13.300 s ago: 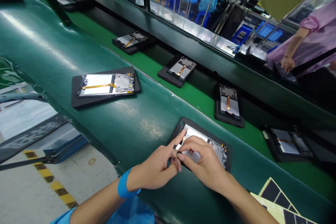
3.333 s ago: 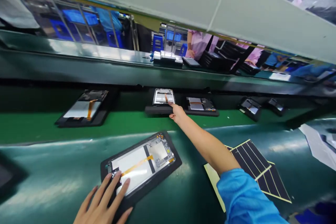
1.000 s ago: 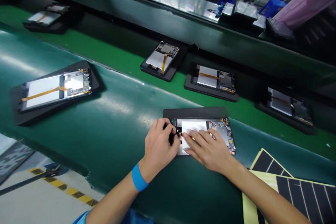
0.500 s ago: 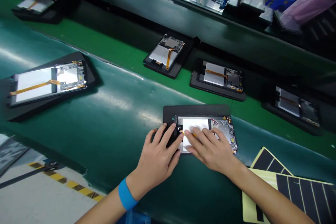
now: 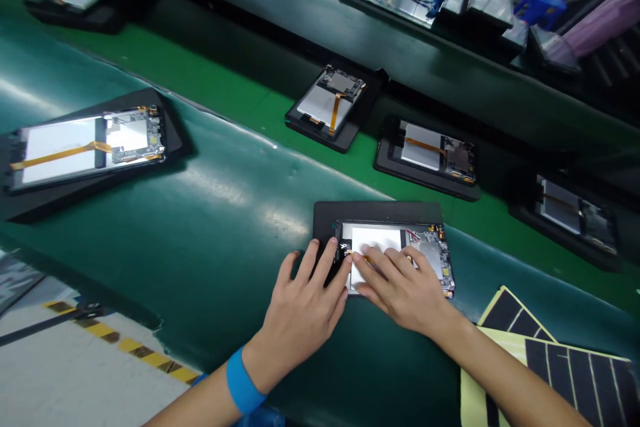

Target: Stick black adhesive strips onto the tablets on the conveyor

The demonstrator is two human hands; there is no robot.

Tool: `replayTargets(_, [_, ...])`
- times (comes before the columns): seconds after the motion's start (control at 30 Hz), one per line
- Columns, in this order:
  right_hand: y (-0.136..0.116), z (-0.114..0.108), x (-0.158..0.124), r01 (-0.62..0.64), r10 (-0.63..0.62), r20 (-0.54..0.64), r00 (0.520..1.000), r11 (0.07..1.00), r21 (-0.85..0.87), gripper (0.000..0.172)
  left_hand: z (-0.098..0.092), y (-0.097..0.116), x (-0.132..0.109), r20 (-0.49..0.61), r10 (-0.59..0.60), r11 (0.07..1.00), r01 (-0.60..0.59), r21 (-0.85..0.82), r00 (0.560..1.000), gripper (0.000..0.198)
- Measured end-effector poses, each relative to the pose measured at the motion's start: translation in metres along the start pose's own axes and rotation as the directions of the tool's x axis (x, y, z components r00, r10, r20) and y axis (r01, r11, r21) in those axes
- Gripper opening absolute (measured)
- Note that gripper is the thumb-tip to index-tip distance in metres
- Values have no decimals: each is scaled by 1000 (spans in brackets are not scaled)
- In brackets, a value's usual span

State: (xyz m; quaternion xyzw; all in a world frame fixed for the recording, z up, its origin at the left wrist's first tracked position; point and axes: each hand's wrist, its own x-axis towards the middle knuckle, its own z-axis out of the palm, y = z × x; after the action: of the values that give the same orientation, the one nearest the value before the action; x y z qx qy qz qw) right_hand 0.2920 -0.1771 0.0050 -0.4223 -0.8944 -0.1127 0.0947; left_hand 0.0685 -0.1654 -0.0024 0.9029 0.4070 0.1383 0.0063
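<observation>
An opened tablet [image 5: 436, 255] lies on a dark pad [image 5: 375, 211] in front of me, showing its white battery [image 5: 373, 237] and circuit board. My left hand [image 5: 304, 300] rests at the tablet's left end, fingers stretched and spread, the index fingertip by a small connector. Across the battery lies my right hand [image 5: 405, 283], its fingers extended and the fingertips down along an orange ribbon cable that they mostly cover. Both index fingertips almost meet near the battery's left edge. A blue band [image 5: 245, 380] circles my left wrist.
Another opened tablet [image 5: 60, 150] sits on a dark pad at left. Several more, including one tablet [image 5: 325, 105], lie along the green strip [image 5: 240, 90] behind. Yellow-backed sheets of black strips [image 5: 565, 370] lie under and beside my right forearm.
The view has shifted slightly, so the surrounding things appear moved. Both hands keep nearly the same place on the tablet, fingertips still at the battery's left edge.
</observation>
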Motion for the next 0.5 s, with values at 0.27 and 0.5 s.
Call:
replayTargets(0.27, [8, -3, 3, 33, -37, 53, 998, 997, 62, 39, 0, -1, -2, -4, -3, 1000, 3, -9, 1000, 39])
replayTargets(0.5, [12, -6, 4, 67, -69, 117, 991, 998, 22, 42, 3, 0, -1, 4, 6, 1000, -6, -14, 1000, 40])
